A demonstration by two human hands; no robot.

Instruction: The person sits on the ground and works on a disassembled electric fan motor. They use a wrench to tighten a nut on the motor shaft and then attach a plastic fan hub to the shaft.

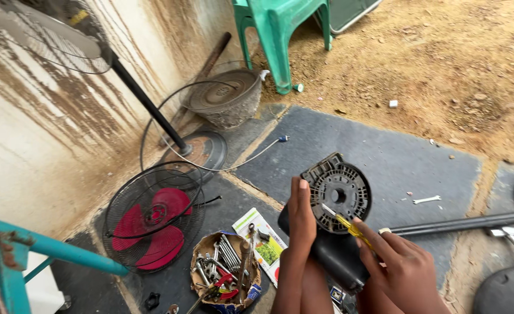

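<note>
Grey mat (385,157), left hand (301,224) gripping fan motor (335,192), right hand (399,264) holding screwdriver (350,225), tip seemingly hidden.

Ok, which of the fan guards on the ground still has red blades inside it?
The black wire guard lying beside the tool bowl; the others show none.

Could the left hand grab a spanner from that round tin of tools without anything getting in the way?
Probably not right away. The tool tin lies open just beside the left hand, nothing between them, but that hand is gripping the black fan motor housing.

Left hand (300,218) grips fan motor housing (337,195); right hand (399,264) applies screwdriver (350,227).
</note>
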